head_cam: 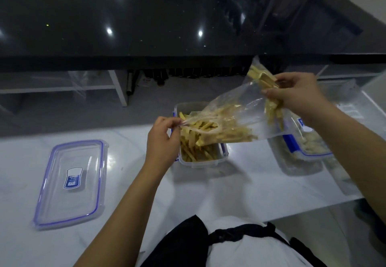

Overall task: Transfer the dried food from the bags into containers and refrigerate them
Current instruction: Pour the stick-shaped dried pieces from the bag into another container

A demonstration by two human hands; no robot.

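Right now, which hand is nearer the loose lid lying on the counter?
Left. The left hand pinches the bag mouth over the open container, just right of the lid. The right hand lifts the bag's far end, farther right.

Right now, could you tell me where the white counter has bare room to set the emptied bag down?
The white counter is bare between the loose lid and the open container, and along the near edge. It is crowded on the right around the lidded container.
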